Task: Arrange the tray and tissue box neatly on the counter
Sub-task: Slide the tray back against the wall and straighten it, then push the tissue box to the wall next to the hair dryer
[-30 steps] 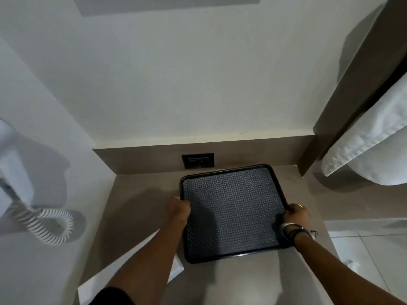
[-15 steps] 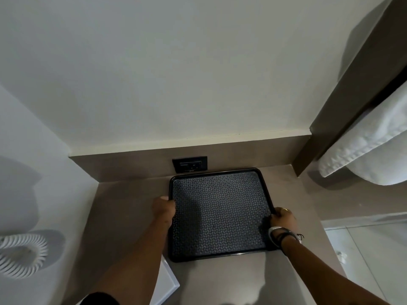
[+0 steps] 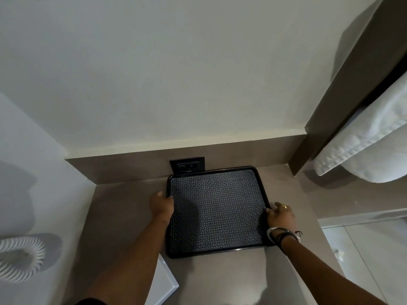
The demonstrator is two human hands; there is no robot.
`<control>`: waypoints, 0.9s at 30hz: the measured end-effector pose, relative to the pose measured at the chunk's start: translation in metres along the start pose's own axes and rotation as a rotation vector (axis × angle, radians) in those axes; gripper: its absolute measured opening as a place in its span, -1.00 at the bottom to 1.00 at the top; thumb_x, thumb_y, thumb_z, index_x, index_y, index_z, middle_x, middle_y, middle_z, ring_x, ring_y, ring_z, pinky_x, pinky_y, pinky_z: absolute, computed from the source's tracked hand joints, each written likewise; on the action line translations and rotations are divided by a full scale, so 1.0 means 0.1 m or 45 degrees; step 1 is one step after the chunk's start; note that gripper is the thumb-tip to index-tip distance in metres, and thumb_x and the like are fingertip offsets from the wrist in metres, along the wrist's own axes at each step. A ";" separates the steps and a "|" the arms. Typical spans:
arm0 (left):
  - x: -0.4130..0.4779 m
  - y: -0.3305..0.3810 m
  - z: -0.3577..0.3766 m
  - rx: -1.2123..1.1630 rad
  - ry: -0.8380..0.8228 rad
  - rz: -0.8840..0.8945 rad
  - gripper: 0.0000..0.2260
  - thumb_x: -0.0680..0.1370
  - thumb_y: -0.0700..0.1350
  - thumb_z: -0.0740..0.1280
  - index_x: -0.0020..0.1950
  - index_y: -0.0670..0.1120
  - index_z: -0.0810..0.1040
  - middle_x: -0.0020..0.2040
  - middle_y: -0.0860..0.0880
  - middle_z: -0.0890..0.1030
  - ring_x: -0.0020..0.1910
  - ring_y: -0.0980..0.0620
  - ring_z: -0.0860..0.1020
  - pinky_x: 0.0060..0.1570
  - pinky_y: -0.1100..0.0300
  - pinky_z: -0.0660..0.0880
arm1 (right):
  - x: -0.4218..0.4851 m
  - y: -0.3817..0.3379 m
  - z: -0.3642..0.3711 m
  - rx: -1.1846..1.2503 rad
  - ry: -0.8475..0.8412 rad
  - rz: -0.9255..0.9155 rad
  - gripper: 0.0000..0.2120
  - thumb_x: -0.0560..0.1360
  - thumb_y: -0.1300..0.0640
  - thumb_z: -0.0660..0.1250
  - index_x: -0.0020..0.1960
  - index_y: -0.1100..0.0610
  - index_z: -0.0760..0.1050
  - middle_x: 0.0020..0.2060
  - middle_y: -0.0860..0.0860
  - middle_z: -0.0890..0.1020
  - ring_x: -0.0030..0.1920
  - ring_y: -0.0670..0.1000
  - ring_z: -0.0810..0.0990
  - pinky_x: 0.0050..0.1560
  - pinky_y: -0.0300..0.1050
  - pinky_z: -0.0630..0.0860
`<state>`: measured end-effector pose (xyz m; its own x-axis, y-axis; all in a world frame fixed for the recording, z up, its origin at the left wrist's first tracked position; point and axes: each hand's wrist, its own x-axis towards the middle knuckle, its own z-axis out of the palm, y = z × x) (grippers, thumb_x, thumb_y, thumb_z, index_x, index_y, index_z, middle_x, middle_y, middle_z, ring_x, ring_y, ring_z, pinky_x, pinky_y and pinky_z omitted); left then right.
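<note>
A black square tray (image 3: 217,211) with a patterned dark mat lies flat on the grey-brown counter (image 3: 123,216), its far edge against the backsplash. My left hand (image 3: 161,205) grips the tray's left rim. My right hand (image 3: 280,215), with a ring and bracelets at the wrist, holds the right rim. A white box-like corner (image 3: 164,282), possibly the tissue box, shows under my left forearm at the counter's near left; most of it is hidden.
A black wall socket (image 3: 187,166) sits in the backsplash just behind the tray. White towels (image 3: 363,146) hang at the right beside a brown panel. A white coiled cord (image 3: 21,257) hangs on the left wall. Tiled floor lies beyond the counter's right edge.
The tray has been pushed back and turned square until its far edge meets the backsplash below the socket. Both hands stayed on its rims. The view has shifted right.
</note>
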<state>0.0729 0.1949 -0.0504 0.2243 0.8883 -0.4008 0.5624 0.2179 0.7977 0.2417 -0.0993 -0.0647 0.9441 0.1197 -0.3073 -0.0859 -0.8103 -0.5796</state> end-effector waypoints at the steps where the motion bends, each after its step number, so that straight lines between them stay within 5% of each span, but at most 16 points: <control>1: -0.05 0.04 -0.03 0.052 -0.016 0.123 -0.91 0.50 -0.26 0.36 -0.13 -0.28 0.62 -0.15 -0.19 0.65 -0.06 -0.19 0.64 -0.07 0.04 0.55 | -0.08 0.00 -0.01 -0.087 0.048 -0.071 -0.64 0.57 0.13 0.31 0.32 0.25 0.49 0.28 0.23 0.50 0.28 0.24 0.45 0.28 0.04 0.40; 3: -0.23 0.07 -0.15 0.177 -0.120 0.361 -0.86 0.52 -0.15 0.37 -0.03 -0.22 0.63 -0.05 -0.16 0.66 -0.03 -0.15 0.63 -0.02 0.06 0.53 | -0.32 0.01 0.00 -0.158 0.175 -0.272 -0.67 0.55 0.17 0.34 0.25 0.32 0.53 0.18 0.29 0.53 0.17 0.31 0.48 0.16 0.15 0.46; 7: -0.62 -0.20 -0.60 0.743 -0.273 0.651 -0.12 0.35 0.43 0.27 0.48 -0.14 0.34 0.46 -0.19 0.38 0.46 -0.16 0.34 0.47 -0.05 0.29 | -1.06 0.10 0.19 -0.270 0.201 -0.790 -0.65 0.47 0.02 0.28 0.06 0.26 0.64 0.00 0.26 0.64 -0.06 0.29 0.61 -0.07 0.16 0.57; 11: -0.89 -0.79 -1.26 1.269 -0.508 0.659 0.30 0.09 0.67 0.11 0.62 -0.06 -0.12 0.64 -0.13 -0.13 0.62 -0.10 -0.14 0.55 -0.12 -0.16 | -1.71 0.23 0.57 -0.518 -0.247 -1.192 -0.49 0.50 -0.23 0.22 0.28 0.09 0.53 0.26 0.14 0.57 0.16 0.20 0.56 0.12 0.13 0.49; 15: -1.02 -1.33 -1.84 1.523 -0.639 0.626 0.43 0.00 0.70 0.12 0.55 -0.09 -0.39 0.58 -0.08 -0.38 0.60 -0.11 -0.29 0.52 -0.14 -0.28 | -2.10 0.28 0.93 -0.726 -0.533 -1.379 -0.30 0.47 -0.37 0.16 0.46 0.03 0.34 0.48 0.12 0.36 0.41 0.22 0.41 0.33 0.31 0.38; 20: -1.14 -1.63 -2.25 1.517 -0.621 0.558 0.41 0.00 0.67 0.20 0.56 0.00 -0.40 0.62 -0.06 -0.23 0.61 -0.13 -0.15 0.55 -0.18 -0.16 | -2.29 0.24 1.17 -0.860 -0.604 -1.388 -0.16 0.41 -0.46 0.13 0.52 0.02 0.24 0.53 0.12 0.26 0.50 0.27 0.25 0.41 0.36 0.07; 23: -1.19 -1.65 -2.28 1.406 -0.511 0.615 0.31 0.07 0.55 0.31 0.58 0.04 -0.28 0.58 -0.03 0.05 0.53 -0.11 0.13 0.51 -0.08 0.10 | -2.27 0.22 1.20 -0.913 -0.627 -1.355 -0.17 0.42 -0.45 0.10 0.53 0.02 0.21 0.55 0.11 0.23 0.52 0.25 0.21 0.42 0.37 0.06; 27: -1.20 -1.66 -2.27 1.292 -0.435 0.647 0.27 0.08 0.51 0.36 0.58 0.08 -0.20 0.52 -0.04 0.17 0.47 -0.07 0.22 0.48 -0.09 0.15 | -2.30 0.25 1.21 -0.948 -0.639 -1.331 -0.20 0.45 -0.44 0.06 0.54 0.02 0.19 0.56 0.09 0.18 0.54 0.23 0.15 0.43 0.39 0.09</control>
<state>-0.2277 0.1435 -0.0322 0.7187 0.5927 -0.3637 0.6870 -0.6860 0.2397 -0.0158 -0.0780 -0.0999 0.2343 0.9208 -0.3119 0.9251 -0.3098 -0.2196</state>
